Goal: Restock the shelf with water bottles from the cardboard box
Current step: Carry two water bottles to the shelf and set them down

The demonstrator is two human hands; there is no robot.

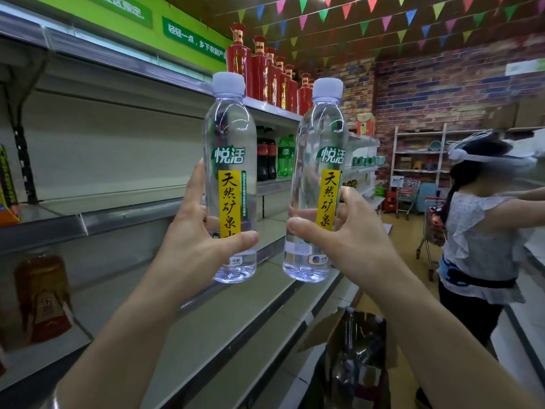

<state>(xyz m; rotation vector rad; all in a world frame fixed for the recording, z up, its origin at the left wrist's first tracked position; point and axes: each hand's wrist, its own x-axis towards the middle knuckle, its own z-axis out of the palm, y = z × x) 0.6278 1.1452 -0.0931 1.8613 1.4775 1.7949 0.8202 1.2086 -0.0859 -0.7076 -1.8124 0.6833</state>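
Near: open brown cardboard box on the floor at lower right, more bottles inside; above it, left hand and right hand each have fingers wrapped round the lower half of a clear plastic water bottle w/ yellow label — left bottle upright, right bottle tilted slightly, caps up, both held in the air. Farther: bare grey metal shelf at approx. chest level, red liquor bottles on the top tier. Step in hand, judged: carry to shelf — next calls for reaching left and standing both bottles on the bare tier.

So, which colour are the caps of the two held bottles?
Pale lilac caps, seen in the head view.
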